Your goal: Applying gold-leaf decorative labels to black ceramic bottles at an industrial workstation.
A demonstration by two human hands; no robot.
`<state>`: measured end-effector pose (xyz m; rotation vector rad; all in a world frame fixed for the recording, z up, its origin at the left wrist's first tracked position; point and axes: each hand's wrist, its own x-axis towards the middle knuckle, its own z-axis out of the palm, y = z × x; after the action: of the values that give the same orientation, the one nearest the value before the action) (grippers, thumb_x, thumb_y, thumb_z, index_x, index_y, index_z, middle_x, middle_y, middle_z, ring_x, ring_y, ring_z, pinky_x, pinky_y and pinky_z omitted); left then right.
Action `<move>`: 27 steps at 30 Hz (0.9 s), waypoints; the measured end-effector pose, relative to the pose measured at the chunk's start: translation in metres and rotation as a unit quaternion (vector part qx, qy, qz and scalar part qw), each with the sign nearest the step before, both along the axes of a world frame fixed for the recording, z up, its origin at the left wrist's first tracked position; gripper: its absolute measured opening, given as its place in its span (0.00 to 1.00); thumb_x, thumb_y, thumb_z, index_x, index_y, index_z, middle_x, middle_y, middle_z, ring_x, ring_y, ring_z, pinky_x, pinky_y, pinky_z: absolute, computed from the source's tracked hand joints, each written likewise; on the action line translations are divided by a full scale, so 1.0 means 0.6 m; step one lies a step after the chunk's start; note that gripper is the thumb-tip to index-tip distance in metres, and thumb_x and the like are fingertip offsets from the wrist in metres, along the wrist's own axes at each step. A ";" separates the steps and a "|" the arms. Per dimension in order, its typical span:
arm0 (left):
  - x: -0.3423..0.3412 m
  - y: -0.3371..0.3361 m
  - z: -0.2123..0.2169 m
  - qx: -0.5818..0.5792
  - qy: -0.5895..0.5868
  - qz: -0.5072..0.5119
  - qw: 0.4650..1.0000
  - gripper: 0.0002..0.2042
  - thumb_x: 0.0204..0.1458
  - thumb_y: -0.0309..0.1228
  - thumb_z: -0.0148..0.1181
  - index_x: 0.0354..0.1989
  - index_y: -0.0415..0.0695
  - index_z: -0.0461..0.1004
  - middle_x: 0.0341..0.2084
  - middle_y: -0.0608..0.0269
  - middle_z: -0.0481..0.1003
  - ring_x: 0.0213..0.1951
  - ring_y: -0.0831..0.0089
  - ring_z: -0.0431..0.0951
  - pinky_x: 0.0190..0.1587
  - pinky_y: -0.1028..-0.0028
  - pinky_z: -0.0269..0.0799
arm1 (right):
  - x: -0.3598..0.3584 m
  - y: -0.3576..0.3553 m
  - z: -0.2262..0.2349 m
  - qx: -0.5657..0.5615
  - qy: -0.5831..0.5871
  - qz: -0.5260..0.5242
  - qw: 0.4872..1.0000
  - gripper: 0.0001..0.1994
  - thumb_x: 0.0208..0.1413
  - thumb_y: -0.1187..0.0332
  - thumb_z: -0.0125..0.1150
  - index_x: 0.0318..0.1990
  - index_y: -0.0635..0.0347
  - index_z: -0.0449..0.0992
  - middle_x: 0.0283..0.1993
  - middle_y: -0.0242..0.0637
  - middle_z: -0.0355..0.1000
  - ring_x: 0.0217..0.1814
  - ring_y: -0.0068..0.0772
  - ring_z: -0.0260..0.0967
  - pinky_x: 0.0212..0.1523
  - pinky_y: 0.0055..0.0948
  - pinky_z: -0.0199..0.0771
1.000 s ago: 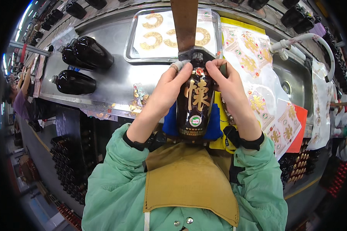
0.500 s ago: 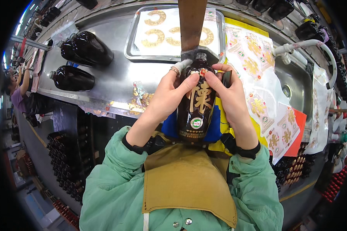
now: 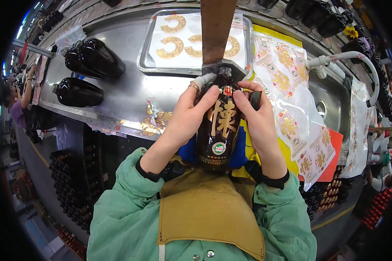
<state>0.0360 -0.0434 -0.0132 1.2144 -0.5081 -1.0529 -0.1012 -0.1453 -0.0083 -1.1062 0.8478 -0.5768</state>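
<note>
A dark brown glass bottle (image 3: 218, 130) with a large gold character and a small round green-and-white sticker lies against my apron, neck pointing away from me. My left hand (image 3: 188, 114) grips its left shoulder, one finger wrapped in white tape and a ring on another. On the bottle's right side, my right hand (image 3: 258, 121) presses its thumb near the red label at the neck. The bottle's neck rests in a dark notched holder under a brown upright board (image 3: 217, 30).
A steel tray (image 3: 147, 56) holds a sheet of gold crescent labels (image 3: 175, 45). Two dark bottles (image 3: 88, 65) lie on the metal bench at left. Sheets of gold stickers (image 3: 292, 87) lie at right beside a sink (image 3: 335, 104) and white hose. Another person (image 3: 17, 104) works far left.
My view has shifted a little. My right thumb has slid along the bottle's neck label, and both hands keep hold of the bottle.
</note>
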 end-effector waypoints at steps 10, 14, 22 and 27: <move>0.004 -0.013 -0.004 0.023 0.049 -0.015 0.998 0.21 0.70 0.39 0.57 0.62 0.35 0.70 0.50 0.62 0.77 0.51 0.78 0.76 0.54 0.75 0.74 | 0.015 -0.005 0.006 0.011 0.015 -0.007 1.000 0.16 0.63 0.62 0.71 0.50 0.60 0.73 0.33 0.19 0.61 0.35 0.11 0.59 0.38 0.15 0.60; 0.001 -0.013 -0.005 0.000 0.086 -0.009 0.996 0.21 0.69 0.39 0.58 0.62 0.37 0.70 0.51 0.62 0.77 0.51 0.79 0.76 0.55 0.75 0.73 | 0.018 -0.005 0.001 0.026 0.031 -0.016 0.999 0.17 0.62 0.63 0.71 0.50 0.60 0.72 0.35 0.20 0.61 0.38 0.12 0.60 0.40 0.15 0.61; 0.003 -0.013 -0.002 0.008 0.105 0.002 0.994 0.22 0.69 0.39 0.58 0.65 0.36 0.68 0.52 0.61 0.77 0.52 0.78 0.76 0.56 0.74 0.74 | 0.011 -0.012 -0.002 0.047 -0.001 -0.002 0.999 0.16 0.63 0.64 0.71 0.51 0.60 0.73 0.36 0.22 0.64 0.40 0.13 0.61 0.44 0.16 0.63; 0.002 -0.012 -0.003 0.016 0.115 0.003 0.993 0.22 0.69 0.38 0.57 0.65 0.36 0.68 0.53 0.61 0.77 0.52 0.78 0.76 0.57 0.74 0.74 | 0.013 -0.014 -0.003 0.061 -0.021 0.004 0.998 0.14 0.64 0.66 0.69 0.50 0.61 0.73 0.37 0.23 0.66 0.41 0.13 0.63 0.46 0.16 0.65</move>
<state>0.0374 -0.0505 -0.0148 1.1050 -0.3089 -1.1821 -0.0935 -0.1536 -0.0100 -0.9823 0.8310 -0.5319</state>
